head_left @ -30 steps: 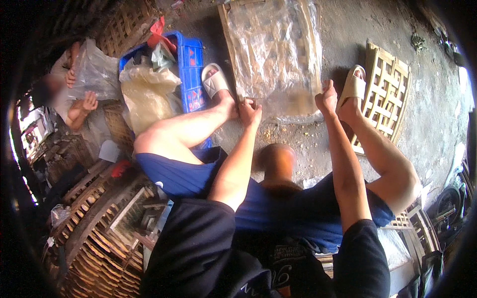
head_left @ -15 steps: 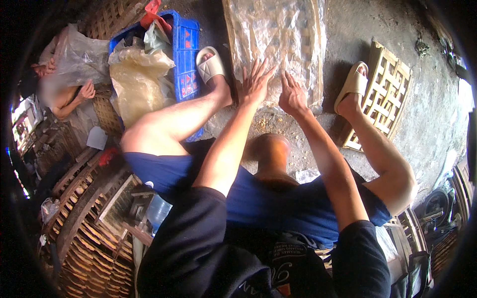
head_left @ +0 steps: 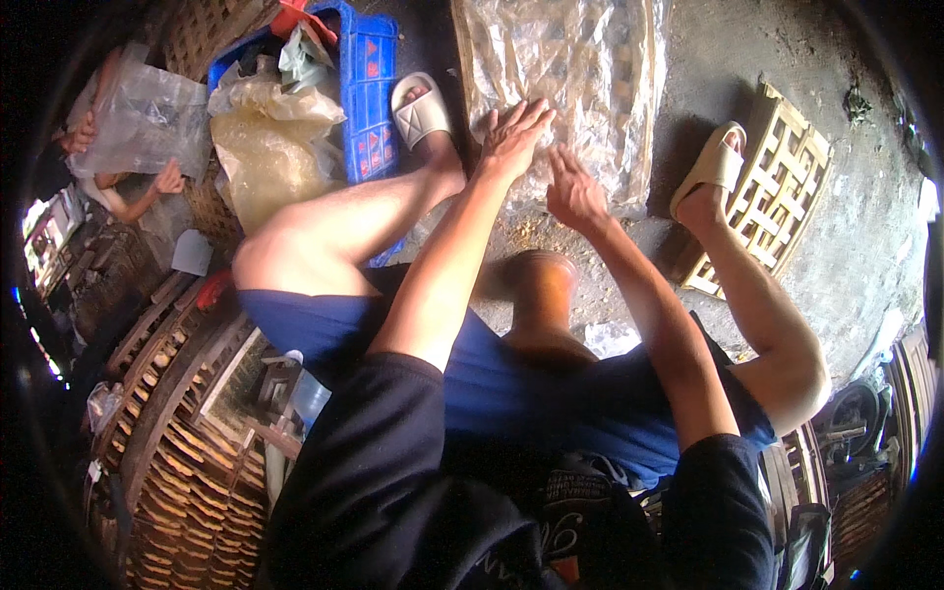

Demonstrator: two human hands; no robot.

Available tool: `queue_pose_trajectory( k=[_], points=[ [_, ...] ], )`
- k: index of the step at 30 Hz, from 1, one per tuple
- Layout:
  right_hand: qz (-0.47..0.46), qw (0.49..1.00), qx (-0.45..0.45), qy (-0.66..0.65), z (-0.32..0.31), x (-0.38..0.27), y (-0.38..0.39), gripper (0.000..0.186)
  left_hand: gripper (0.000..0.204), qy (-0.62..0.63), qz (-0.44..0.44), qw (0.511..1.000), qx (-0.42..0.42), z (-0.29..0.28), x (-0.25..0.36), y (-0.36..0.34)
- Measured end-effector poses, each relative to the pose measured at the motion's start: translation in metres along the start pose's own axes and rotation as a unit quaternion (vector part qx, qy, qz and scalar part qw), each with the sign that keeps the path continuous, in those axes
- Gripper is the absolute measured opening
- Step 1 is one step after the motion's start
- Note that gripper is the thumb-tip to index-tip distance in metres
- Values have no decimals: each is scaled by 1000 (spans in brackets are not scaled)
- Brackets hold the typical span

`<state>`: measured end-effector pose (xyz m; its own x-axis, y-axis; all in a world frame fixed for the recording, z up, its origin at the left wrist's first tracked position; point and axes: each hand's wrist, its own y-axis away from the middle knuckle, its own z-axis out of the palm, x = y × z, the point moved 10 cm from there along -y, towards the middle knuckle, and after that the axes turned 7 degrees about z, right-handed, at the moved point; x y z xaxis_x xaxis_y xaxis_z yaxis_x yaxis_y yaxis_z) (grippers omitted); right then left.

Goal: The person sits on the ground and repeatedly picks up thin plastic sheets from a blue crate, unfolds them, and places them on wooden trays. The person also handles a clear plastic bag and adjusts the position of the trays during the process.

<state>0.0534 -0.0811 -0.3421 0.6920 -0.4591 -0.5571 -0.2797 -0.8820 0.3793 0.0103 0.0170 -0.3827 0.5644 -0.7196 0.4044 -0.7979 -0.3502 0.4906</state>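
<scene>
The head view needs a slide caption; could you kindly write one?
Left hand and right hand over clear plastic sheeting, between a blue crate and woven panel.

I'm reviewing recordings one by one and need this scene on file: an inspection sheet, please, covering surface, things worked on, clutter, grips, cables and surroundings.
Surface: grey floor, scattered crumbs.
Things: wrinkled clear film over a lattice rack.
Clutter: blue crate with bags, left; second rack, right.
Grips: left grip open, fingers spread over the film; right grip blurred, fingers extended over its near part; contact unclear.
Cables: nothing seen.
Surroundings: another person's hands at a clear sheet, upper left; slatted stack, lower left.
</scene>
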Motion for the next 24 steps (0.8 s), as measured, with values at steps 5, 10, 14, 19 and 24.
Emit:
queue_pose_trajectory(
  k=[5, 10, 14, 19, 24],
  points=[
    [-24, 940, -231, 250, 56, -13, 20, 70, 80, 13, -23, 998, -65, -8, 0, 2],
    [-22, 827, -561, -9, 206, -10, 158, 24, 77, -11, -2, 997, -80, -6, 5, -5],
    [-32, 907, -421, 17, 146, -12, 147, 23, 76, -34, 2, 997, -74, -3, 0, -8],
    [124, 934, -332, -43, 63, 72, 80, 44, 62, -46, 30, 985, -165, -26, 21, -7],
    [249, 947, -87, -181, -49, 125, 46, 22, 43, -98, 111, 971, -190, -116, 22, 6]
  ],
)
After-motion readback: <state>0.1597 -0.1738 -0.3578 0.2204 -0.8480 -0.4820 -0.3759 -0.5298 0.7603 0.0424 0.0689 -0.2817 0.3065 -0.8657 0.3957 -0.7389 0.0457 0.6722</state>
